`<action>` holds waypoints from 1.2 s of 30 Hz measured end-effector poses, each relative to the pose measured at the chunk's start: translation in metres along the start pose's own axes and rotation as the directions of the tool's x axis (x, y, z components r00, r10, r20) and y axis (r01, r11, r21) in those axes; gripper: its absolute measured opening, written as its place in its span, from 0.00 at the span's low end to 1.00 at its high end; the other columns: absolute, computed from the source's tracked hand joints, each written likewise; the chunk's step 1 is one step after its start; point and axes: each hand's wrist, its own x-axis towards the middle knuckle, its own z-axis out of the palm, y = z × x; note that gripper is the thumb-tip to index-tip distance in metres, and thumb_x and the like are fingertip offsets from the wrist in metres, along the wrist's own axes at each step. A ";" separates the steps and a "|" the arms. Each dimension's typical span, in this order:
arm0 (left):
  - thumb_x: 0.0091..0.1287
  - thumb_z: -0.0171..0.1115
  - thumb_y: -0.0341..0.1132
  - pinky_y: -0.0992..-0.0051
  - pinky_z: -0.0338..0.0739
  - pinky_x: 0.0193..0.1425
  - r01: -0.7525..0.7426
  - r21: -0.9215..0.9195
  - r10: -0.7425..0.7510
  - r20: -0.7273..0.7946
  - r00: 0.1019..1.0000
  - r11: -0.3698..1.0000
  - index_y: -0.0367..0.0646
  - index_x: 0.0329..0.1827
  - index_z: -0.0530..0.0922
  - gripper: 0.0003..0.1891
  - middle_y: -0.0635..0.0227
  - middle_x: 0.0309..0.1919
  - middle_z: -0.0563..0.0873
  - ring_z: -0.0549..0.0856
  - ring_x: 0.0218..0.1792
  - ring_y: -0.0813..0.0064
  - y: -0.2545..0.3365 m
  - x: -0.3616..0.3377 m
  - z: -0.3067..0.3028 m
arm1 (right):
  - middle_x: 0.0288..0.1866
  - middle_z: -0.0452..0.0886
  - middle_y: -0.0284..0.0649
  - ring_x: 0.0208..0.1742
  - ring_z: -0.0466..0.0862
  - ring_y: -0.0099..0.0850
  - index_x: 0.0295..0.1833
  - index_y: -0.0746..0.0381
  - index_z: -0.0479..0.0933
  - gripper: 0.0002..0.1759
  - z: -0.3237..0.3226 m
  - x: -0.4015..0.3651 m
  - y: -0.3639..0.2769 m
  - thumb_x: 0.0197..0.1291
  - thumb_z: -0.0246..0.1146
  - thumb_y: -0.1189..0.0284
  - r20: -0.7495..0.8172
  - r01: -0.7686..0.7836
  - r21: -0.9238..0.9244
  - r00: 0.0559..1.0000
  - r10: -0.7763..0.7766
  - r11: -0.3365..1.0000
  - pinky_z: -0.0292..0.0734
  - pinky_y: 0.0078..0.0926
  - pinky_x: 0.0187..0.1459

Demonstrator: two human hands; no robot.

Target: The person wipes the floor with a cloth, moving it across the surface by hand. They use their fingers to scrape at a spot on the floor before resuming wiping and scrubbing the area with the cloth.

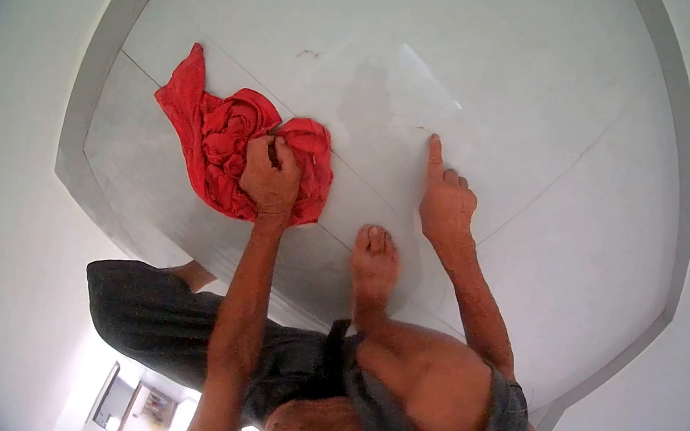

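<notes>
A crumpled red cloth point(227, 149) lies bunched on the pale tiled floor point(536, 74), one end trailing toward the upper left. My left hand point(270, 179) presses into its right half with the fingers curled closed on the fabric. To the right, my right hand point(448, 206) holds nothing. Its index finger is stretched out, the tip at the floor beside a thin dark mark point(420, 127), while the other fingers are folded in.
My bare foot point(375, 262) rests on the floor between my hands, below a bent knee. Grey skirting point(678, 182) runs around the floor at the foot of white walls point(14, 102). Another small faint mark point(307, 54) shows farther out on the tiles.
</notes>
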 end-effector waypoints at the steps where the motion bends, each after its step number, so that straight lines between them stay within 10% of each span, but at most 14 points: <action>1: 0.74 0.64 0.38 0.56 0.84 0.51 -0.011 0.000 0.011 -0.009 1.000 1.000 0.40 0.51 0.84 0.11 0.54 0.45 0.89 0.89 0.46 0.49 0.001 -0.001 0.000 | 0.44 0.86 0.47 0.44 0.87 0.45 0.89 0.61 0.46 0.58 0.001 0.000 0.000 0.56 0.70 0.79 0.010 -0.007 0.020 1.000 0.007 1.000 0.84 0.47 0.40; 12: 0.70 0.72 0.37 0.60 0.83 0.52 -0.183 -0.212 0.229 0.219 0.949 0.960 0.38 0.46 0.84 0.11 0.55 0.46 0.89 0.88 0.46 0.52 0.050 0.002 0.006 | 0.59 0.81 0.57 0.56 0.85 0.54 0.78 0.63 0.67 0.32 0.005 0.011 -0.066 0.75 0.61 0.58 -0.237 0.107 0.737 0.966 0.107 0.667 0.82 0.51 0.57; 16: 0.70 0.70 0.32 0.65 0.82 0.49 0.023 -0.555 0.224 0.372 0.901 0.832 0.37 0.44 0.83 0.07 0.60 0.40 0.88 0.87 0.40 0.63 0.086 -0.003 0.003 | 0.56 0.85 0.48 0.52 0.86 0.42 0.74 0.64 0.71 0.28 0.002 0.020 -0.069 0.73 0.66 0.68 -0.391 0.225 0.797 0.900 0.195 0.560 0.83 0.37 0.51; 18: 0.71 0.67 0.29 0.68 0.81 0.47 0.297 -0.508 0.072 0.586 0.807 0.808 0.37 0.44 0.81 0.05 0.61 0.39 0.88 0.85 0.38 0.69 0.099 -0.010 -0.001 | 0.47 0.85 0.42 0.41 0.84 0.33 0.69 0.66 0.76 0.23 0.011 0.021 -0.050 0.72 0.66 0.70 -0.198 0.139 0.936 0.967 0.159 0.323 0.80 0.31 0.40; 22: 0.70 0.69 0.31 0.68 0.81 0.49 0.335 -0.475 0.053 0.635 0.771 0.814 0.36 0.46 0.82 0.09 0.61 0.40 0.88 0.85 0.42 0.71 0.099 -0.009 0.007 | 0.37 0.87 0.47 0.34 0.83 0.34 0.52 0.71 0.84 0.16 0.010 0.017 -0.018 0.67 0.68 0.69 0.157 -0.168 0.974 0.984 0.085 0.149 0.81 0.36 0.41; 25: 0.66 0.72 0.32 0.65 0.80 0.53 0.341 -0.508 0.057 0.616 0.786 0.791 0.35 0.46 0.81 0.11 0.59 0.47 0.88 0.85 0.46 0.66 0.103 -0.013 0.019 | 0.29 0.82 0.44 0.30 0.79 0.29 0.44 0.72 0.83 0.13 0.012 0.019 -0.009 0.66 0.68 0.69 0.030 -0.065 0.980 0.981 0.189 0.185 0.79 0.36 0.36; 31: 0.58 0.75 0.31 0.59 0.79 0.53 -0.329 -0.471 0.505 0.317 0.803 0.819 0.39 0.42 0.81 0.12 0.57 0.48 0.86 0.82 0.44 0.55 0.118 -0.009 0.022 | 0.27 0.82 0.52 0.30 0.84 0.42 0.40 0.68 0.78 0.15 0.016 0.022 -0.010 0.67 0.68 0.65 -0.246 0.061 0.872 0.912 0.327 0.486 0.78 0.42 0.35; 34: 0.59 0.75 0.33 0.57 0.79 0.51 -0.450 -0.437 0.594 0.281 0.754 0.779 0.41 0.41 0.81 0.12 0.56 0.48 0.86 0.82 0.44 0.53 0.119 -0.008 0.024 | 0.32 0.84 0.55 0.36 0.87 0.52 0.40 0.64 0.76 0.16 0.005 0.011 -0.015 0.71 0.66 0.60 -0.196 -0.027 0.803 0.931 0.307 0.596 0.79 0.46 0.37; 36: 0.62 0.73 0.37 0.53 0.79 0.48 -0.273 -0.279 0.384 0.519 0.763 0.920 0.41 0.42 0.80 0.12 0.55 0.45 0.87 0.84 0.44 0.50 0.126 -0.012 0.023 | 0.33 0.85 0.53 0.38 0.87 0.53 0.40 0.62 0.75 0.16 0.008 0.012 -0.016 0.73 0.63 0.59 -0.255 -0.049 0.694 0.917 0.308 0.718 0.80 0.48 0.38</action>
